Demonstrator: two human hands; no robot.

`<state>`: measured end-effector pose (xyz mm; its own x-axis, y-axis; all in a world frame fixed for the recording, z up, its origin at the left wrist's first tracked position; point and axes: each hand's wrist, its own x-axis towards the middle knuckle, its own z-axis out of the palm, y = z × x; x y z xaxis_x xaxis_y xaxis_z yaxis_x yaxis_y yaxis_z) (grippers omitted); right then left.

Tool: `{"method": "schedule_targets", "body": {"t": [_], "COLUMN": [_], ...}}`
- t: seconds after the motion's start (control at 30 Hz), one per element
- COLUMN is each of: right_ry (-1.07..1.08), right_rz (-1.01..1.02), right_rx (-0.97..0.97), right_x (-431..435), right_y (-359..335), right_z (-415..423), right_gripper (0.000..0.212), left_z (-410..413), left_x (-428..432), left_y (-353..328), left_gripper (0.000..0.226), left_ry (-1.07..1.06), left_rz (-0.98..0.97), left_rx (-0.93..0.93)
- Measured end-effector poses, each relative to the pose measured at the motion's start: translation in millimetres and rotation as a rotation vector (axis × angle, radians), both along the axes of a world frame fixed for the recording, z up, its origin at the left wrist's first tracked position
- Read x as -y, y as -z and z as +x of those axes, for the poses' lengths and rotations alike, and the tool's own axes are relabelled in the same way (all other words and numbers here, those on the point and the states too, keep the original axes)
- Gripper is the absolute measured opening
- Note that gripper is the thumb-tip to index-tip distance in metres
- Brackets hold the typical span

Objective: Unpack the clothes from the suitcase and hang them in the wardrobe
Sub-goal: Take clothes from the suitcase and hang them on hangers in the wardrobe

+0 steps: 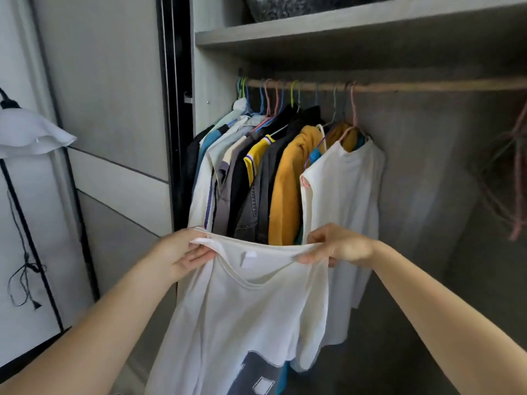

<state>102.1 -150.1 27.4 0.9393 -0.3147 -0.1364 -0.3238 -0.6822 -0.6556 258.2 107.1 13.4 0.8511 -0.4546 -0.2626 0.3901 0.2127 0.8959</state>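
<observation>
left hand [182, 253] pinches the left shoulder of a white t-shirt [245, 312], fingers curled on the cloth | right hand [339, 245] pinches the right shoulder likewise | shirt held spread before the open wardrobe [356, 38], below the rail [399, 86] | hung clothes [265, 172] crowd the rail's left end, a white top [348, 195] rightmost

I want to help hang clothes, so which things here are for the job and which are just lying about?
For the job: white T-shirt, gripped at its neckline by left hand and right hand; wardrobe rail; hung clothes; spare hangers at the right.

Just there: white cloth at far left; black cord; dark bundle on the top shelf.
</observation>
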Motion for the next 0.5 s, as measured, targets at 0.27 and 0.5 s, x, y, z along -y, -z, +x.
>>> {"method": "schedule_targets", "body": {"t": [0.27,0.5], "right_ry": [0.243,0.746], "right_rz": [-0.247,-0.853], "right_rx": [0.059,0.095], "right_x": [29,73], "right_y": [-66,-143], "right_z": [-64,-94], "right_gripper": [0.046,0.014], "left_z": [-31,-38], "left_x": [107,183], "left_y": [-63,-93], "left_gripper": [0.029,0.048], "left_ry": [0.21,0.349], "left_rz": [-0.134,-0.222], "left_rx": [0.072,0.369]}}
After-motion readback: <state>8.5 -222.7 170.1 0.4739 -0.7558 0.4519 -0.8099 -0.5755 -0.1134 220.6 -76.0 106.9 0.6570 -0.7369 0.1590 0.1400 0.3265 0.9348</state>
